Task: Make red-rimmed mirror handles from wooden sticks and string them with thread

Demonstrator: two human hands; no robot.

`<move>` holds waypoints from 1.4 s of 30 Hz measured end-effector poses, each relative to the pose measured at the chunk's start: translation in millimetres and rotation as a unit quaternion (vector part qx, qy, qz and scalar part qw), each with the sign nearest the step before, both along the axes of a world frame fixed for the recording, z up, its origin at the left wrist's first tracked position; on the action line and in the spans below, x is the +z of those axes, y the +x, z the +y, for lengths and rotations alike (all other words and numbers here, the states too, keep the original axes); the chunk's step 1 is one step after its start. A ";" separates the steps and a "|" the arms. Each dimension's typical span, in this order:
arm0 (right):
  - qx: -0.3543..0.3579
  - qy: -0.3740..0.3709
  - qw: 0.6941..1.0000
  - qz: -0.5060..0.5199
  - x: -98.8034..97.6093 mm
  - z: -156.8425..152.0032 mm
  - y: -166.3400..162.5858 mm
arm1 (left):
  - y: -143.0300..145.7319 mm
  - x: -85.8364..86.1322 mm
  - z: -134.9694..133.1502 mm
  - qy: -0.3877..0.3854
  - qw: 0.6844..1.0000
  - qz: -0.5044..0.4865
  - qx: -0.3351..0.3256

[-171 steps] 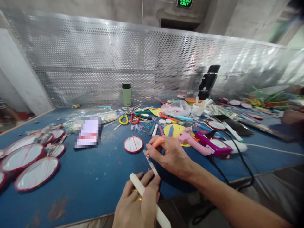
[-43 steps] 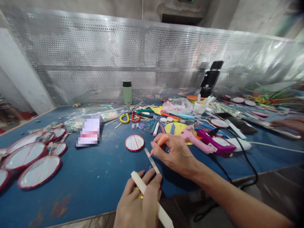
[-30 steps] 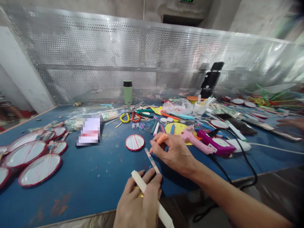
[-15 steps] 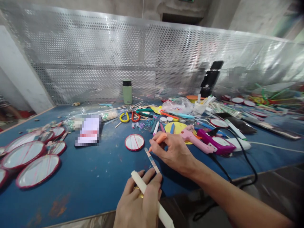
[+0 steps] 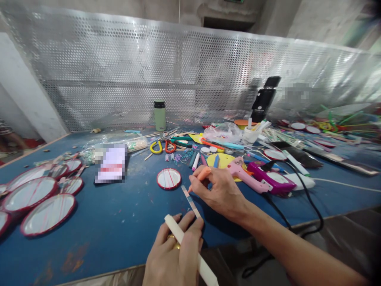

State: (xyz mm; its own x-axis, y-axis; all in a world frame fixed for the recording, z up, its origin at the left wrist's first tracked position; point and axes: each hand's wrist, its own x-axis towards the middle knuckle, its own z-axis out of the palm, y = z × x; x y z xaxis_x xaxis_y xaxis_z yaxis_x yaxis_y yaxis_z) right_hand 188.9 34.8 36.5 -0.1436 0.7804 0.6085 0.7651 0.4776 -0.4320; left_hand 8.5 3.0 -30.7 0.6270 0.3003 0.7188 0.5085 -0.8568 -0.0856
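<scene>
Bare table point(image 5: 125, 214) left of hands — clutter point(image 5: 208, 149) blocks beyond, glue gun point(image 5: 242, 174) rt.

L hand point(image 5: 174, 258) low centre, fingertips pinning near end of thin flat strip point(image 5: 190, 203) to blue table point(image 5: 119, 222); long white bar point(image 5: 182, 238) tucked btwn its fingers, slanting twd bottom edge. R hand point(image 5: 220, 192) pinches orange marker point(image 5: 203, 174), tip down on strip's far end. Just beyond: small red-rimmed disc point(image 5: 168, 178). R of that hand: pink glue gun point(image 5: 241, 171) & purple glue gun point(image 5: 268, 180), black cable point(image 5: 309, 206) nearby. Far L: bigger red-rimmed discs point(image 5: 47, 214). At back: green flask point(image 5: 160, 116), yellow/red scissors point(image 5: 162, 147), perforated metal screen point(image 5: 119, 79)
</scene>
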 end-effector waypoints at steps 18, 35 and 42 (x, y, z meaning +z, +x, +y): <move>0.016 0.002 1.000 0.016 1.3 0.0 -1.9 | 1.3 1.1 -3.5 -0.013 1.000 0.000 0.029; 0.025 0.000 1.000 0.018 -0.2 0.6 -0.9 | 2.0 -2.4 -3.1 -0.001 0.999 -0.014 0.041; 0.017 0.007 1.000 0.010 -1.7 3.0 -0.4 | 1.2 -2.3 -1.1 0.010 0.999 -0.004 0.034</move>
State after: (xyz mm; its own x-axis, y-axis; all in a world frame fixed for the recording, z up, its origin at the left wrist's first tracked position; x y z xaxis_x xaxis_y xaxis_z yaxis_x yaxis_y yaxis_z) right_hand 188.5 37.8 34.8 -0.1576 0.7667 0.6223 0.7398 0.5091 -0.4399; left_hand 9.7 1.9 -33.0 0.6001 0.3274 0.7298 0.5657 -0.8188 -0.0979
